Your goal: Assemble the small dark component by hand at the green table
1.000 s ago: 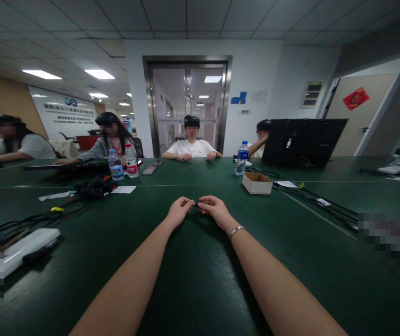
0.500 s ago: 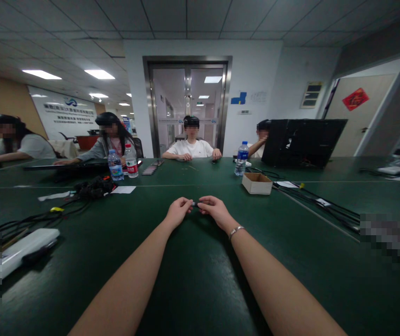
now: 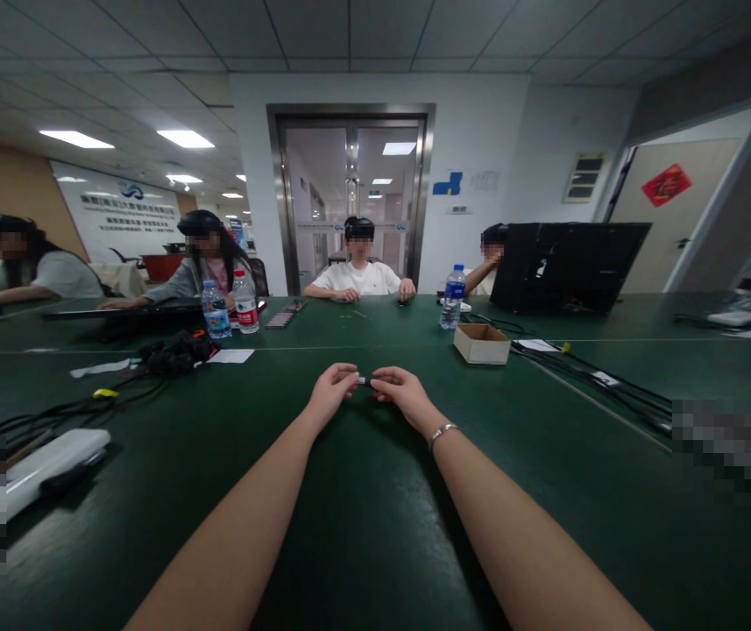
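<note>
A small dark stick with a silver end, like a USB stick (image 3: 365, 381), is held level just above the green table between my two hands. My right hand (image 3: 405, 393), with a silver bracelet at the wrist, is closed on its dark end. The fingers of my left hand (image 3: 334, 390) are pinched at the silver end; whether they cover part of it is too small to tell. My fingertips hide much of the stick.
An open cardboard box (image 3: 482, 344) stands ahead to the right, beside a water bottle (image 3: 452, 298). Cables (image 3: 631, 394) run along the right; a black cable bundle (image 3: 178, 353) and a white device (image 3: 53, 469) lie left. Several people sit around the green table (image 3: 375, 526).
My left hand has shifted slightly left, and a little more of the stick's silver end shows. My right hand keeps its grip almost unmoved.
</note>
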The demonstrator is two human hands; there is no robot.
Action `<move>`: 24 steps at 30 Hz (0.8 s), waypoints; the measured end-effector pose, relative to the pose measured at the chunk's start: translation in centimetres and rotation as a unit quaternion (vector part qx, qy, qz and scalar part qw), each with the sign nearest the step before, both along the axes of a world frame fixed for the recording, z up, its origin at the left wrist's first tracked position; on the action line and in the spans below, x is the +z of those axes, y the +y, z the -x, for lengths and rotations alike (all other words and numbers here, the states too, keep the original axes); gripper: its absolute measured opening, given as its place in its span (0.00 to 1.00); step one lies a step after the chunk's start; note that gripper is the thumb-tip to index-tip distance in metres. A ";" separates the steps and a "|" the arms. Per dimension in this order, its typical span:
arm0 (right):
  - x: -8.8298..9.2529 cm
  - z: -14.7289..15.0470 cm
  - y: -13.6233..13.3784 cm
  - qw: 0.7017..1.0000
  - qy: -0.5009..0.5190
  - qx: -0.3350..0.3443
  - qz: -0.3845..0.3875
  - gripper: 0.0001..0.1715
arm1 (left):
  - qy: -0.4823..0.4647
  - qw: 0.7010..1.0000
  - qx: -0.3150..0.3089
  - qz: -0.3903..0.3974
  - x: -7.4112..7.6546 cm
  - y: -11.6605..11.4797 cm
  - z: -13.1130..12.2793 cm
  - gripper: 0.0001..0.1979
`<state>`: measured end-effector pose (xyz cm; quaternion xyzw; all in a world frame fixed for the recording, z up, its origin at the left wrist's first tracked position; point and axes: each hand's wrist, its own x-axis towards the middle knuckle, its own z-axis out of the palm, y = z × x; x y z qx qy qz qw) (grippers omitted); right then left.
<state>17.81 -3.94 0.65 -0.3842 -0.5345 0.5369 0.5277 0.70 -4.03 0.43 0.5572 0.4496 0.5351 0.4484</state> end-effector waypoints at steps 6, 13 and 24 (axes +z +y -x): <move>-0.2 0.0 0.2 1.000 0.001 -0.003 -0.002 0.20 | 0.047 0.999 -0.003 0.021 0.0 0.0 -0.2 0.15; -0.3 0.0 0.3 1.000 0.003 -0.011 0.004 0.18 | 0.036 0.997 -0.028 -0.070 -0.4 0.2 0.2 0.12; -0.2 -0.1 0.3 1.000 0.016 -0.003 0.012 0.19 | 0.012 0.996 -0.045 -0.073 -0.1 0.0 0.3 0.14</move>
